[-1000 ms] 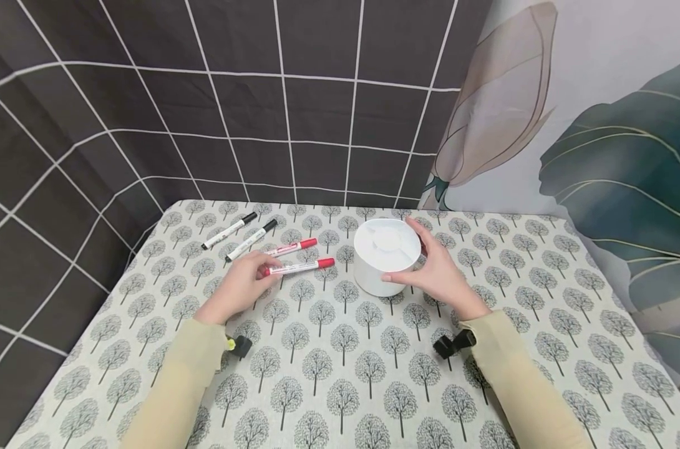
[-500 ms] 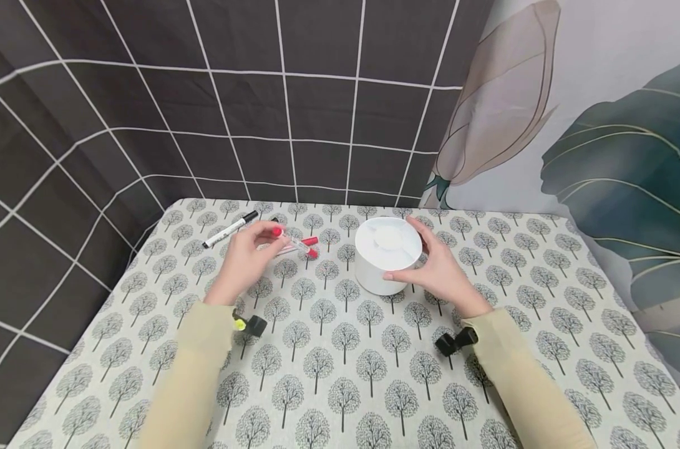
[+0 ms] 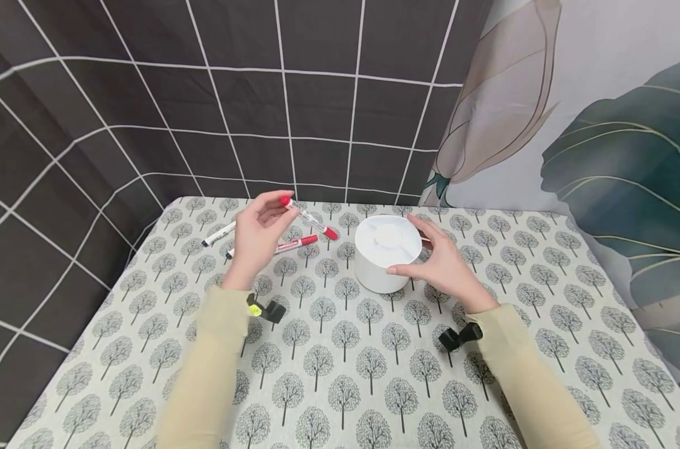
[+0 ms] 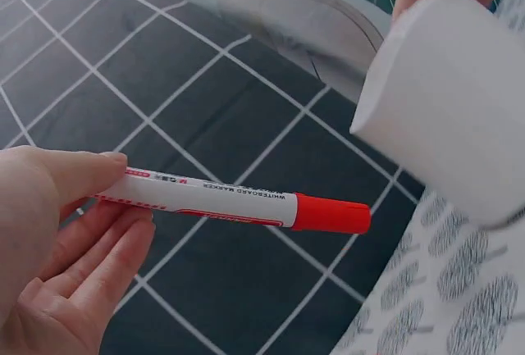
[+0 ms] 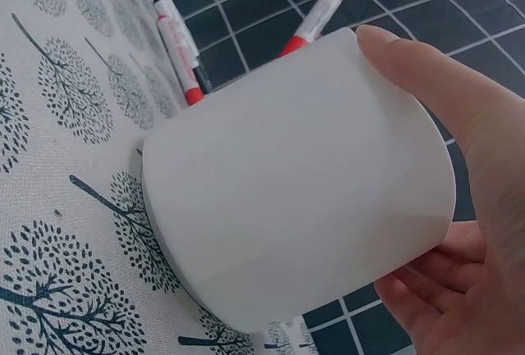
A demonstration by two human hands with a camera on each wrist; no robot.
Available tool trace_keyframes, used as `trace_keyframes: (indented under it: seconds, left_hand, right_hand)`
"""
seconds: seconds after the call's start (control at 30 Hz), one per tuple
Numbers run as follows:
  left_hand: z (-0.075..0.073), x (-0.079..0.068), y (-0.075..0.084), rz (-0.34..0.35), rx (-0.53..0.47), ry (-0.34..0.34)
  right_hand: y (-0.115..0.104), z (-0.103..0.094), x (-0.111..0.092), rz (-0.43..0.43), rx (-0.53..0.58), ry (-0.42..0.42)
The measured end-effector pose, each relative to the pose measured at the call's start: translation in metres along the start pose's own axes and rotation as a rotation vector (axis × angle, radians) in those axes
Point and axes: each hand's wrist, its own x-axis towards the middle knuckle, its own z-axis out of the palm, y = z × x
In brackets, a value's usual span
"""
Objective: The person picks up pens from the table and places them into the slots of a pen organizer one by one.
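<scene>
My left hand (image 3: 257,236) pinches a red-capped whiteboard marker (image 3: 313,218) near one end, held up over the table. In the left wrist view the printed white barrel (image 4: 238,199) shows, its red cap pointing towards the container. A white round container (image 3: 376,271) with dividers inside stands upright on the table to the right. My right hand (image 3: 446,267) grips that container from its right side, thumb at the near rim and fingers round the far side. The right wrist view shows mostly the container's smooth wall (image 5: 287,183), with the marker beyond it.
Another red-capped marker (image 3: 297,244) lies on the tree-patterned tablecloth (image 3: 345,368). Two more markers lie to its left: a white barrel (image 3: 219,234), and one mostly hidden behind my left hand. A dark gridded cloth (image 3: 317,106) hangs behind the table, with a floral curtain (image 3: 497,125) at right.
My left hand has picked up the nearer red marker, raised it and tilted it, moving slightly right and farther from me. My right hand and the container have stayed almost in place.
</scene>
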Motion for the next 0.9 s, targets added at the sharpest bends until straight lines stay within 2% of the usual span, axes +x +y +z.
trace_keyframes:
  seconds: [0.33, 0.63, 0.9]
  left_hand:
    - [0.022, 0.013, 0.013, 0.058, -0.203, 0.115]
    - [0.046, 0.018, 0.022, 0.055, -0.262, 0.066]
    - [0.066, 0.02, 0.013, 0.031, -0.261, -0.001]
  right_hand:
    - [0.001, 0.0, 0.001, 0.016, 0.021, 0.0]
    - [0.001, -0.001, -0.001, 0.03, 0.05, -0.001]
    - [0.0, -0.001, -0.001, 0.038, 0.069, -0.016]
